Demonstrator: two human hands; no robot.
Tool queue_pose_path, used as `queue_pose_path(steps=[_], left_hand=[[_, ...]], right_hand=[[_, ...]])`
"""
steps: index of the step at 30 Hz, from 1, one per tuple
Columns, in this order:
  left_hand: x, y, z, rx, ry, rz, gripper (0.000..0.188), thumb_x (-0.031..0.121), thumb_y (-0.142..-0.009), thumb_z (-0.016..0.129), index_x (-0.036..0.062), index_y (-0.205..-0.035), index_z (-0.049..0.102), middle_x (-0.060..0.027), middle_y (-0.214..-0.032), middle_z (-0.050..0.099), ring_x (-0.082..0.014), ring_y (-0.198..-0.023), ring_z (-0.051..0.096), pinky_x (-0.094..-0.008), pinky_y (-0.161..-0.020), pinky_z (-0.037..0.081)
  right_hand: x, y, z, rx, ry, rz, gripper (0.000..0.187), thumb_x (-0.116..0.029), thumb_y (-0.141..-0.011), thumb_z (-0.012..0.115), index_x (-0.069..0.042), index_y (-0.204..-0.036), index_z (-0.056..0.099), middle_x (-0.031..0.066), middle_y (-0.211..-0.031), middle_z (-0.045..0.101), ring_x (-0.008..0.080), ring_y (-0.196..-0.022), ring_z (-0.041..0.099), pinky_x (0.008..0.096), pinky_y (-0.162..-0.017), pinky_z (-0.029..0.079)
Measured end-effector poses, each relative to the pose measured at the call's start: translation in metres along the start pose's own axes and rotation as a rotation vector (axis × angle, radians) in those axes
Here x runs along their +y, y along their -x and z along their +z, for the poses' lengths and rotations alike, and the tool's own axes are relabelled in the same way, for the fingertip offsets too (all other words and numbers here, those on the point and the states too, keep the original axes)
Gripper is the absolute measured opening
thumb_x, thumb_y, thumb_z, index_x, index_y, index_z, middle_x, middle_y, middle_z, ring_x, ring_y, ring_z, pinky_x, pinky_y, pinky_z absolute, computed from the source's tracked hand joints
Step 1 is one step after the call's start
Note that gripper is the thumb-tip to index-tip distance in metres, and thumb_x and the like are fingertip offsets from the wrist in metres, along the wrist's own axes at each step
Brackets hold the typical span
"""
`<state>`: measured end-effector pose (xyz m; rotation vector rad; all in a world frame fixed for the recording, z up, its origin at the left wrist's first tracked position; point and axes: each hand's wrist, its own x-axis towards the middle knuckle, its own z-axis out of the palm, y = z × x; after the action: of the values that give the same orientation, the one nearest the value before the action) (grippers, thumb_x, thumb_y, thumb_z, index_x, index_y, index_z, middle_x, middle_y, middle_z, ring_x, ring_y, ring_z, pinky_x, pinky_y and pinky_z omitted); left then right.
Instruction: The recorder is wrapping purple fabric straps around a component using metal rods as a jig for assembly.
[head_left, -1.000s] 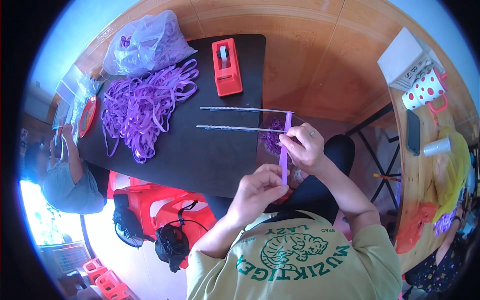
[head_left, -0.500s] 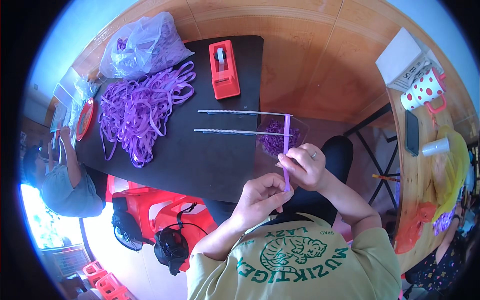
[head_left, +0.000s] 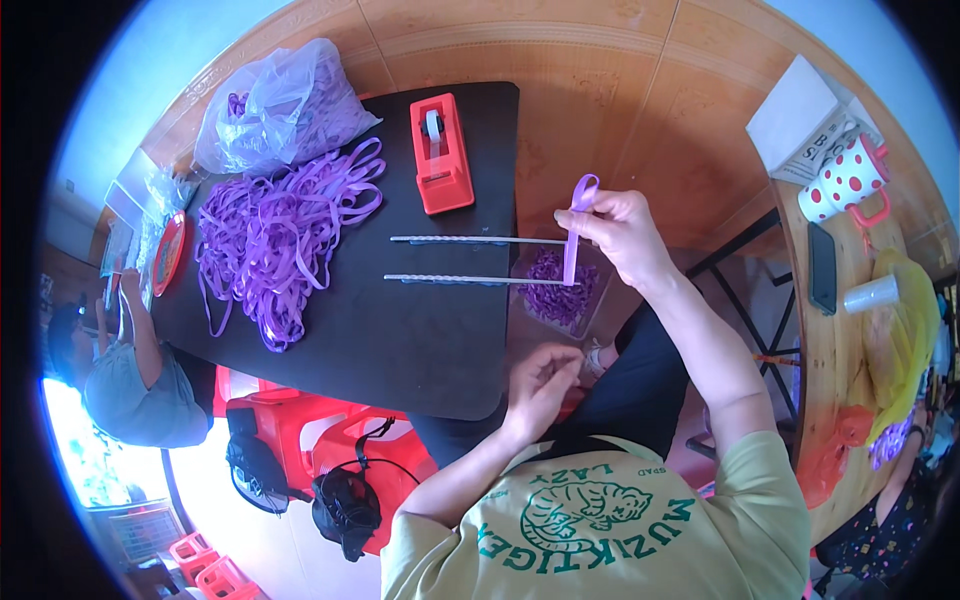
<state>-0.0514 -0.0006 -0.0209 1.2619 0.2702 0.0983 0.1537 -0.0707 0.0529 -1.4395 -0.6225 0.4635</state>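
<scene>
Two thin twisted metal rods reach side by side past the right edge of the black table. A purple ribbon runs between their free ends, with its upper part looping above the far rod. My right hand pinches this ribbon between thumb and fingers, just beyond the far rod's tip. Below the near rod, over my lap, my left hand is loosely curled, with nothing visible in it. Beneath the rod ends, a clear container holds a heap of small purple pieces.
A tangled ribbon pile lies on the table beside a filled plastic bag and a red tape dispenser. At right, a wooden table bears a dotted mug and a phone. Another person sits left.
My right hand has moved up and away from me, drawing the ribbon into a loop above the far rod. My left hand has let go of the ribbon and dropped slightly.
</scene>
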Motion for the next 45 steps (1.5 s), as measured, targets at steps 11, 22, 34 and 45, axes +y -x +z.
queue_pose_path(steps=[11,22,34,45], left_hand=[[-0.011,-0.085,-0.009,0.234,0.078,0.17,0.022,0.007,-0.09,0.058,0.0035,-0.112,0.061,-0.0037,-0.098,0.065,-0.0084,-0.08,0.061,-0.0198,-0.067,0.044],[0.002,-0.123,0.0,0.307,-0.34,0.651,0.039,-0.002,-0.089,0.054,0.0026,-0.127,0.053,-0.0129,-0.123,0.053,-0.0187,-0.107,0.055,-0.0303,-0.096,0.041],[-0.004,-0.116,0.0,0.118,0.244,0.293,0.018,0.004,-0.091,0.055,-0.0053,-0.102,0.064,-0.0137,-0.099,0.067,-0.0184,-0.092,0.063,-0.0283,-0.086,0.047],[-0.015,-0.113,-0.008,0.073,0.399,0.238,0.023,0.005,-0.088,0.056,-0.0057,-0.107,0.063,-0.0174,-0.107,0.064,-0.0257,-0.103,0.06,-0.034,-0.096,0.043]], right_hand=[[0.039,-0.019,-0.011,0.089,-0.278,0.371,0.013,-0.012,-0.078,0.076,-0.004,-0.074,0.068,0.0018,-0.068,0.063,0.0049,-0.054,0.05,0.02,-0.048,0.037],[0.087,-0.008,0.003,0.211,-0.581,0.606,0.006,-0.011,-0.083,0.068,-0.008,-0.078,0.067,-0.0004,-0.062,0.058,0.0083,-0.051,0.049,0.0229,-0.048,0.038],[0.099,0.06,0.009,0.228,-0.483,0.588,0.006,-0.01,-0.087,0.061,-0.007,-0.084,0.065,0.0015,-0.07,0.061,0.0097,-0.061,0.055,0.0215,-0.056,0.041],[0.095,0.084,0.028,0.427,0.179,-0.308,0.015,0.009,-0.083,0.056,0.003,-0.096,0.061,0.0057,-0.09,0.056,0.0099,-0.084,0.055,0.0206,-0.073,0.043]])
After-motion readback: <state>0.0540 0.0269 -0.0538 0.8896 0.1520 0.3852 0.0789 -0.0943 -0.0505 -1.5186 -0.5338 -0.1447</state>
